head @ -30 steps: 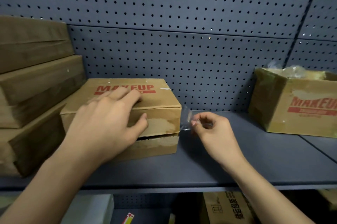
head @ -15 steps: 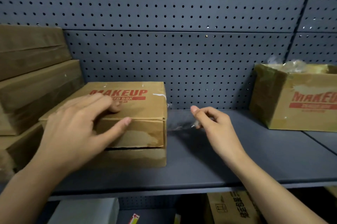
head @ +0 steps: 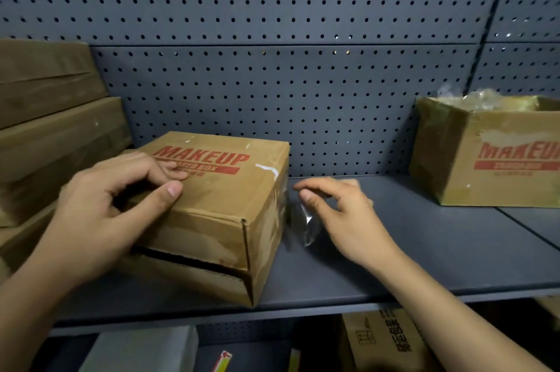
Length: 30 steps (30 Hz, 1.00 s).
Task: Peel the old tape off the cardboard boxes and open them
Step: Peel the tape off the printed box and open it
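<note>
Pinching a crumpled strip of clear tape (head: 306,227) between thumb and forefinger of the right hand (head: 348,217), fingers (head: 315,186) closed on it, just right of the near box (head: 218,205) and low over the shelf (head: 439,244). Braced that box with the left hand (head: 100,214): bent fingertips on the red MAKEUP print, thumb flat near the front edge, pressing down and wrapped round nothing. Sat on the shelf, left of middle, one corner turned nearest, with a dark slit already gaping along the front under the lid.

Judged as mid-peel on the right wall. Called next for drawing the strip fully clear and shedding it, perhaps into the open box (head: 454,174) far right, then picking at the white scrap (head: 268,168) on the top's right corner and the glossy film on the right wall before lifting the lid.

Could not tell whether the strip's far end clung to the cardboard; too clear and creased to trace. Lost the near box's left edge behind the left hand. Cut off the open box at the right frame edge, its pale crinkled filling hard to name. Saw nothing of the near box's contents.
</note>
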{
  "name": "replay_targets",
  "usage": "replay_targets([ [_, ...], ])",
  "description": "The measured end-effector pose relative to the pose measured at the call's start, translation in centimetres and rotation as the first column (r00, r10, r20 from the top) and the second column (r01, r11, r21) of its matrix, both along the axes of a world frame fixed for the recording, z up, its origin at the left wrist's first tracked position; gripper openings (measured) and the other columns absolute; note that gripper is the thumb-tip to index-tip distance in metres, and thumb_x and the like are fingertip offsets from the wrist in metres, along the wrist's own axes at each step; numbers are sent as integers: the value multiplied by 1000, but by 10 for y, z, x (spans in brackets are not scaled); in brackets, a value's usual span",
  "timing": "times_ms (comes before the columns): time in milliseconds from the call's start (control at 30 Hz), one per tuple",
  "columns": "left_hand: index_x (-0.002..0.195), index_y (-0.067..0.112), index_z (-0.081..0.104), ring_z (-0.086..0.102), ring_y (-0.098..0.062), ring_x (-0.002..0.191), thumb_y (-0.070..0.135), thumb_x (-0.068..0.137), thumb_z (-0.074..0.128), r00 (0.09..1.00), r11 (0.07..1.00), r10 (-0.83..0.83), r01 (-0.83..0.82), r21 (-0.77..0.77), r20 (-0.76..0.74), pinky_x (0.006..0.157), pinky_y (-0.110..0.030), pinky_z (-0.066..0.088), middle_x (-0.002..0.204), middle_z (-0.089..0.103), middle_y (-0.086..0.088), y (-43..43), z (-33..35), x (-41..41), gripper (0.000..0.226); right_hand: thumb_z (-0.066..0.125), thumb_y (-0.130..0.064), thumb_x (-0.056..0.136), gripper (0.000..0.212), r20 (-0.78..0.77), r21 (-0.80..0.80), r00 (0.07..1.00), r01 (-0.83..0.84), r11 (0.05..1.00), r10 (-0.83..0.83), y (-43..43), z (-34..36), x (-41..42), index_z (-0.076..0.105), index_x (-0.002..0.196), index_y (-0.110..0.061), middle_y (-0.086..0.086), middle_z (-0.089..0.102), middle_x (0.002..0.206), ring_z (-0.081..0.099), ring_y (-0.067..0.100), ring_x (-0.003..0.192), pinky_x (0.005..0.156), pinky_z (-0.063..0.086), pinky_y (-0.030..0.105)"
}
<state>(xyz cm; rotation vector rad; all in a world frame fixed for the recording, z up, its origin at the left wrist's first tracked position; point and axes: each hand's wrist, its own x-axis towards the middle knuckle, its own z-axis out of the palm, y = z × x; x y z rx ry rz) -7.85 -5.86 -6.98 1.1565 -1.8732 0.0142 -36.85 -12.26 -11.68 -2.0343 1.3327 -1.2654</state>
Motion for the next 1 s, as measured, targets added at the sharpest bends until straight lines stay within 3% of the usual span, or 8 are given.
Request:
replay_targets([
  [100, 84, 20, 69, 66, -9, 107, 50, 88, 56, 999, 1000, 8, -8, 11, -35, 97, -44, 50, 99, 73, 11, 1, 0, -2, 33, 62, -40, 93, 17, 62, -51, 994, -82, 995, 85, 2, -1, 5, 60, 87, -55, -39, 62, 97, 48, 0, 104, 105, 37, 45],
  [167, 83, 27, 68, 65, -5, 105, 52, 87, 54, 998, 999, 27, -26, 22, -52, 92, -39, 52, 99, 72, 12, 4, 4, -7, 29, 65, -41, 91, 14, 89, -75, 990, -98, 992, 105, 2, 0, 9, 61, 87, -54, -37, 63, 96, 50, 2, 103, 104, 39, 45],
  [333, 89, 38, 62, 58, -2, 92, 71, 86, 40, 981, 985, 165, -169, 33, 103, 75, -45, 52, 94, 62, 19, 12, 18, -27, 39, 67, -40, 90, 6, 104, -86, 988, -109, 990, 118, -1, 2, 16, 66, 87, -44, -24, 67, 90, 54, 13, 101, 96, 40, 35],
  [533, 125, 50, 54, 54, -10, 111, 99, 64, 17, 890, 936, 291, -341, 91, 350, 86, -39, 45, 126, 52, 28, 20, 22, -74, 87, 66, -26, 94, 14, 100, -103, 988, -103, 989, 113, -2, 1, 22, 63, 82, -32, -17, 62, 81, 52, 17, 90, 74, 36, 16],
  [700, 115, 44, 64, 60, -15, 110, 89, 62, 33, 856, 914, 365, -404, 32, 365, 84, -39, 47, 121, 58, 27, 16, 17, -74, 76, 67, -22, 93, 16, 208, -26, 971, -112, 993, 116, -6, -2, 15, 66, 78, -24, -1, 64, 73, 54, 18, 67, 64, 45, 35],
  [800, 111, 42, 66, 61, -15, 108, 80, 64, 41, 884, 933, 331, -359, 26, 329, 77, -36, 46, 119, 61, 27, 16, 17, -67, 65, 68, -17, 92, 18, 216, -15, 970, -110, 994, 111, -4, -3, 13, 67, 75, -23, -12, 62, 67, 50, 2, 60, 61, 42, 24],
  [867, 111, 42, 66, 61, -15, 109, 76, 65, 42, 896, 939, 315, -343, 36, 311, 78, -37, 47, 119, 61, 27, 16, 17, -64, 62, 69, -16, 91, 19, 213, -17, 974, -80, 997, 81, -4, -4, 12, 67, 73, -23, -17, 61, 65, 51, 2, 60, 61, 39, 20],
  [1000, 114, 45, 64, 59, -13, 112, 75, 66, 42, 916, 948, 280, -311, 68, 287, 83, -40, 47, 121, 58, 29, 18, 17, -58, 61, 70, -16, 90, 17, 228, -42, 973, -33, 999, 42, -3, -6, 13, 69, 74, -20, -13, 62, 65, 52, 5, 59, 62, 41, 24],
])
